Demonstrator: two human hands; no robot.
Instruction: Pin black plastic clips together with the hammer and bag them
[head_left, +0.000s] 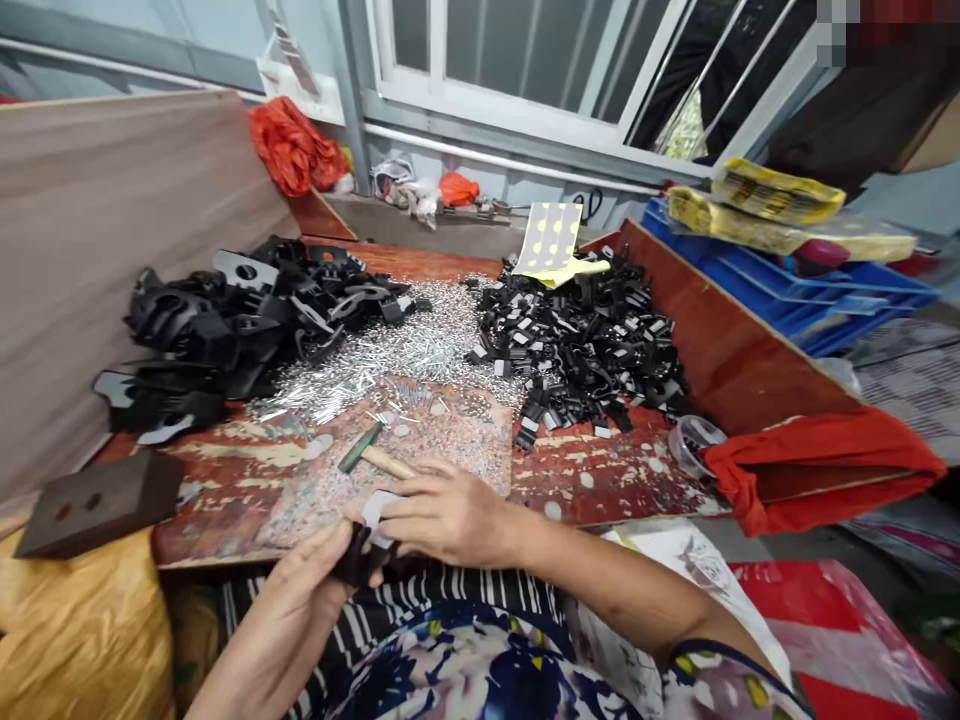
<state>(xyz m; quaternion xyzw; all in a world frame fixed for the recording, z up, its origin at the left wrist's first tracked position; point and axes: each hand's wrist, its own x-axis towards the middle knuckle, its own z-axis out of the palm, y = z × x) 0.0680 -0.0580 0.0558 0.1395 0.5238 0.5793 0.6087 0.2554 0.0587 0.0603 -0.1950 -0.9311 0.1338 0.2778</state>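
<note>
The single head-worn view looks forward and down from above the wearer's lap. The left hand (311,575) and right hand (450,515) fall near, at lower centre; the table (630,475) spreads beyond them. The window (517,60) stands farthest, along the upper edge.

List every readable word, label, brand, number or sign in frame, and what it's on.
No text is readable.
Upper yellow package: dark printing, too blurred to read.
White bag beside the lap: faint print, too blurred to read.
Grey sheet: yellow dots, no lettering I can make out.
Held black-and-grey piece, hammer: no lettering visible.
</note>
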